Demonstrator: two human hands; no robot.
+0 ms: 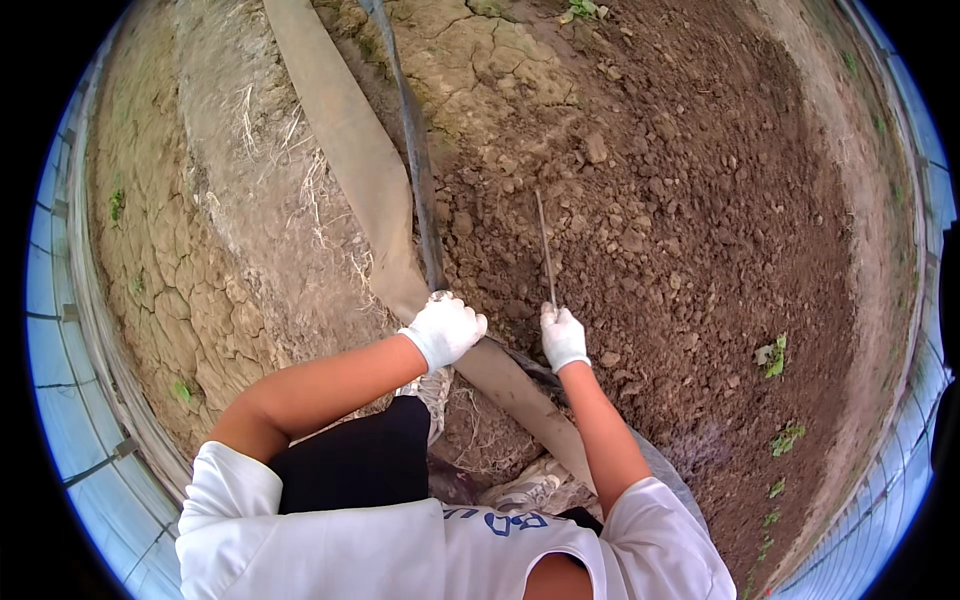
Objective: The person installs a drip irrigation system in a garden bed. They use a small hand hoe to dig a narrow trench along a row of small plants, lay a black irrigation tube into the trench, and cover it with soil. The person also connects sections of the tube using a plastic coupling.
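Observation:
My left hand (446, 329), in a white glove, is closed around a long dark grey strip (417, 170), which looks like flat plastic hose or film. The strip runs away from me to the far edge of the view. To the right, my gloved right hand (564, 336) grips one end of a thin rod (545, 240). The rod points away from me, low over loose brown soil (660, 240); whether its far tip touches the soil I cannot tell. Below my left hand passes a wide flat tan band (350, 150), running from far left toward my right forearm.
Cracked dry ground (170, 290) and pale roots (315, 195) lie on the left. Small green plants (775, 355) grow in the soil at right. My shoes (530, 487) stand beside the tan band. Bluish sheeting walls (55, 290) curve along both sides.

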